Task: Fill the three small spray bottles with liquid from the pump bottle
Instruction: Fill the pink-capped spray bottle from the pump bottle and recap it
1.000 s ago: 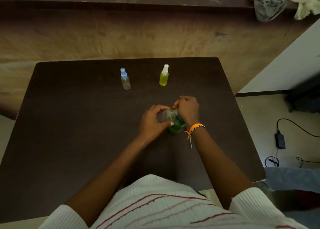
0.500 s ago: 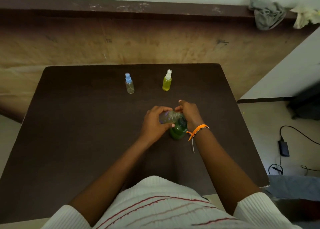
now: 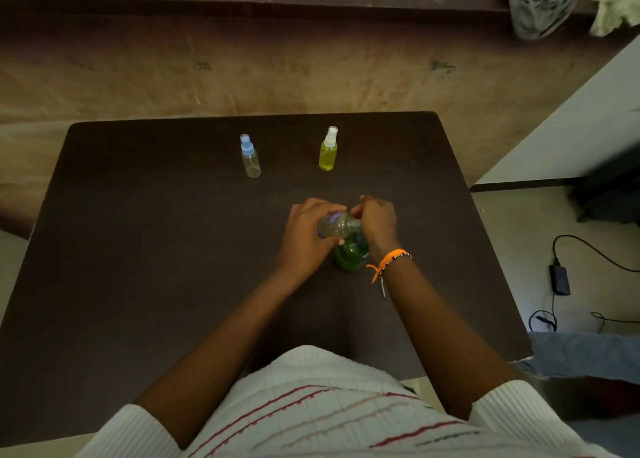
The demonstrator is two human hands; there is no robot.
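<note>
At the back left of the dark surface (image 3: 138,250) stands the blue-capped spray bottle (image 3: 250,157), upright and looking clear, so it probably has yet to be filled. To its right, well apart, the white-capped spray bottle (image 3: 328,150) stands upright and full of yellow-green liquid, which I take as one fill done.

Nearer the person, the left hand (image 3: 304,231) curls round the third spray bottle (image 3: 334,225), holding it tilted on its side with its neck toward the right. Just beside it the right hand (image 3: 377,220) has its fingers bunched over the top of the green pump bottle (image 3: 350,254), which stands on the surface under both hands. Whether the pump head is pressed down is hidden by the fingers.

Compared with a second ago the hands have barely moved: same grips, same spot, the small bottle tipped a little further toward the pump. The two bottles at the back have not been touched. That suggests the pumping into the third bottle is in progress, not finished; how much liquid it holds I cannot tell. By this reading the task is in its middle stretch, with the blue-capped one left
</note>
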